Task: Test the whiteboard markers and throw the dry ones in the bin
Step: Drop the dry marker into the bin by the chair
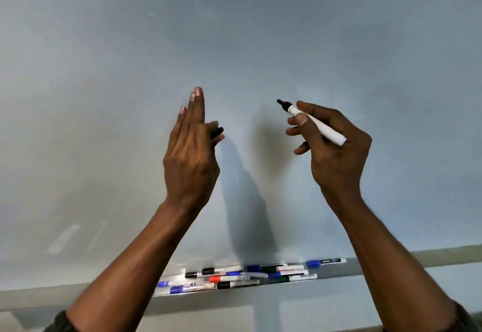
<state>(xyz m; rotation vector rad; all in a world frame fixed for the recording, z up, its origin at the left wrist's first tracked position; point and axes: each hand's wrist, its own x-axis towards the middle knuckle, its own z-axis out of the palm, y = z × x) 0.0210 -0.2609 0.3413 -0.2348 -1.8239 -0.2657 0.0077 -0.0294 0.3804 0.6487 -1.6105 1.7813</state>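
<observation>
My right hand (331, 146) grips an uncapped white marker (317, 125) with a black tip pointing up-left, a short way off the whiteboard (104, 97). My left hand (191, 149) is raised in front of the board with three fingers straight up, while thumb and forefinger pinch a black cap (217, 132). Several capped markers (234, 277) in black, blue, red and green lie on the tray (339, 270) along the board's lower edge, below both hands. No bin is in view.
The whiteboard fills nearly the whole view and shows faint smears and light reflections. Its grey lower frame (443, 254) runs across the bottom, with wall beneath it. Shadows of my arms fall on the board between the hands.
</observation>
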